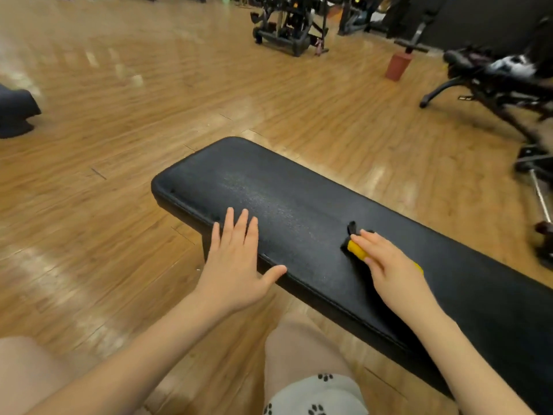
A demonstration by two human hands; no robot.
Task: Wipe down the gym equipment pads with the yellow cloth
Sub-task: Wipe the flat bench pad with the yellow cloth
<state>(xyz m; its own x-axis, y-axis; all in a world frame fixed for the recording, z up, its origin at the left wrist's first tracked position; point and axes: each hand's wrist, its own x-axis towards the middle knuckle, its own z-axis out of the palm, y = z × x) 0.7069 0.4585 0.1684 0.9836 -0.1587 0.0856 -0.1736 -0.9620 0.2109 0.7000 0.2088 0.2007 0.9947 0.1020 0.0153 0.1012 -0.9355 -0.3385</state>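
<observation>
A long black bench pad [299, 199] runs from the centre to the lower right of the head view. Its surface shows a dull, streaked patch near the far end. My right hand [389, 271] lies flat on the yellow cloth [356, 250] and presses it onto the pad; only the cloth's yellow edges and a small dark corner stick out from under the fingers. My left hand [236, 265] rests on the pad's near edge with its fingers straight and spread, the thumb on the pad's rim.
Wooden floor surrounds the bench. Another black bench [493, 82] with a white cloth on it stands at the right, a red-brown bin [398, 65] behind it, and a wheeled machine [287, 25] further back. My knees are just below the pad.
</observation>
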